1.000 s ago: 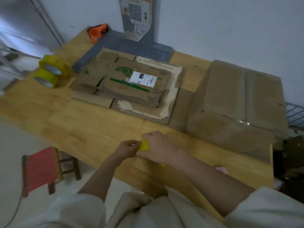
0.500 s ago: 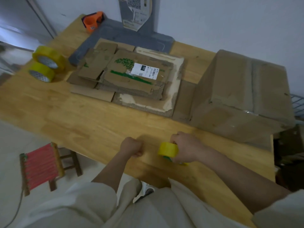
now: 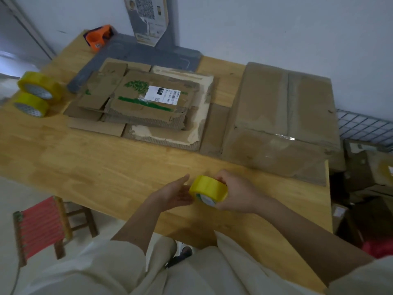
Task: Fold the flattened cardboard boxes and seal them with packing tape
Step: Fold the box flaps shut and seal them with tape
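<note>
— Yellow tape roll [image 3: 208, 191]: where is it now?

— In the right hand [image 3: 235, 193], fingers and thumb curled round its rim, held just above the near edge of the wooden table [image 3: 95, 158]. Half a second ago that hand gripped it in much the same spot; a second ago both hands were bunched together over it.

— And the left hand [image 3: 174, 193]?

— It was a closed fist half a second ago, apart from the roll. Now it lies open, palm turned up and fingers straight, right beside the roll's left side. I cannot tell whether the fingertips touch it.

— The boxes?

— Unchanged. The pile of flattened cardboard boxes [image 3: 146, 107] lies in the middle of the table, the top one bearing a white label [image 3: 162, 95] and green print. The folded box [image 3: 282, 122] stands at the right, well beyond the hands, with tape along its top seam.

— Anything else?

— Two more yellow rolls [image 3: 36, 94] sit stacked at the left edge, an orange tape dispenser [image 3: 97, 37] at the far corner on a grey mat [image 3: 136, 54], and a red stool [image 3: 40, 226] stands on the floor to the left.
</note>
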